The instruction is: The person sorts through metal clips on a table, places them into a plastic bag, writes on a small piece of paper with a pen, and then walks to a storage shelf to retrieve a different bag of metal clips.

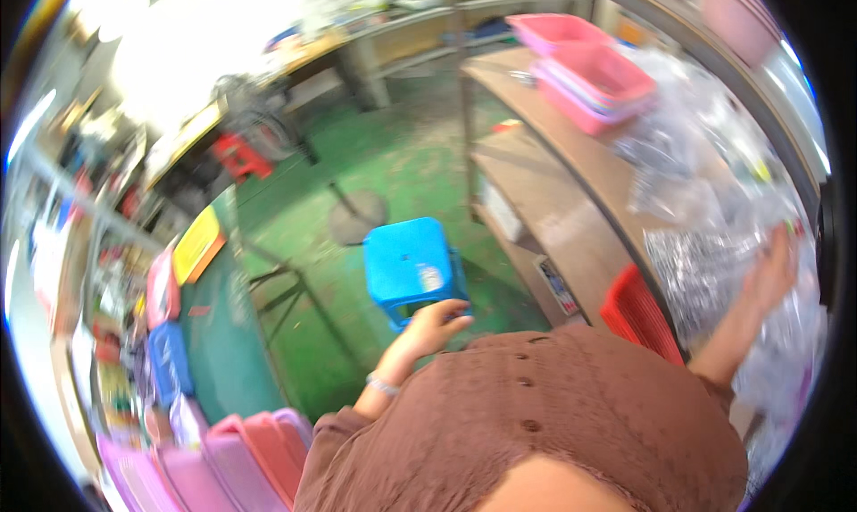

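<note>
My left hand (435, 326) hangs in front of my body, fingers loosely bent and a little apart, with nothing visible in them. Just beyond it stands a blue plastic stool (409, 260) with a pale label on its seat; the hand overlaps its near edge in the picture, and contact is unclear. On the far right, my right hand (775, 266) reaches over clear plastic bags (705, 271) heaped on a shelf. Blur smears its fingers, so whether they grip the plastic cannot be told. A small patch of red and green shows at its fingertips.
Pink plastic baskets (594, 88) stand on the brown shelf (571, 177) to the right, above a red basket (638, 311). Purple and pink bins (210, 463) are at lower left beside a green table (223, 333). A red stool (241, 158) and a round-based stand (357, 216) are farther off.
</note>
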`<state>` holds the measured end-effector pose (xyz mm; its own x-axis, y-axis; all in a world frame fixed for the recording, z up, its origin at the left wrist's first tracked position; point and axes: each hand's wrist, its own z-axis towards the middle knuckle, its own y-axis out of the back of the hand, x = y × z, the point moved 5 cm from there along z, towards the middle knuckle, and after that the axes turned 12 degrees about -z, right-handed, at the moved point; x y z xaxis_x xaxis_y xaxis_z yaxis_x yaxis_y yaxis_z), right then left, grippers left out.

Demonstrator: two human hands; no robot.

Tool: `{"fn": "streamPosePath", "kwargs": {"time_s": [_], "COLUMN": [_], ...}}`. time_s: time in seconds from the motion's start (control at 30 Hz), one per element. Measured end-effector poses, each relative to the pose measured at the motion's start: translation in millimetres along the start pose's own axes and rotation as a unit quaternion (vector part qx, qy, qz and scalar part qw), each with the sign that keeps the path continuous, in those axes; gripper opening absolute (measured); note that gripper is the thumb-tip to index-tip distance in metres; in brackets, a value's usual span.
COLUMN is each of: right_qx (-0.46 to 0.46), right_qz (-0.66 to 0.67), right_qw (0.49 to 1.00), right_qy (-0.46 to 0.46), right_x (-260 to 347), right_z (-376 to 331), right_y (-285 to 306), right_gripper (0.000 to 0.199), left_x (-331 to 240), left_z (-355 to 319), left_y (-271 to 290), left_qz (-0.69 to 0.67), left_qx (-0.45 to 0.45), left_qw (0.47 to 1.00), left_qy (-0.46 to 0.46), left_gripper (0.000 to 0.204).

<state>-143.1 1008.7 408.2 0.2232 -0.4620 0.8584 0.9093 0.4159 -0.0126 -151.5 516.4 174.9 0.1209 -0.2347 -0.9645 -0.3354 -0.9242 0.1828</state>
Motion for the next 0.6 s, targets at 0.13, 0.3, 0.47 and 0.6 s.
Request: {"fn": "streamPosePath", "kwargs": {"time_s": [0.13,0.3,0.47,0.6], "right_qx": [0.155,0.4,0.567,0.68], "right_qz": [0.038,0.218,0.34,0.378], "right_qw": [0.986,0.89,0.734,0.586], "right_qy": [-0.044,-0.007,-0.153,-0.226], "right_x": [50,122,148,171], "right_z": [-80,-209,-295,-359], "right_y": [-94,-212,-276,-318], "right_gripper": [0.019,0.005,0.012,0.01], "left_x": [-9,20,39,35], "left_z": [1,4,20,12], "left_y": [-9,1,33,80], "left_qz": [-0.229,-0.485,-0.626,-0.697], "left_qx": [0.125,0.181,0.094,-0.011], "left_qw": [0.959,0.855,0.771,0.689], "left_qy": [0.108,0.025,-0.073,-0.197], "left_gripper": [0.047,0.094,0.098,0.102]}}
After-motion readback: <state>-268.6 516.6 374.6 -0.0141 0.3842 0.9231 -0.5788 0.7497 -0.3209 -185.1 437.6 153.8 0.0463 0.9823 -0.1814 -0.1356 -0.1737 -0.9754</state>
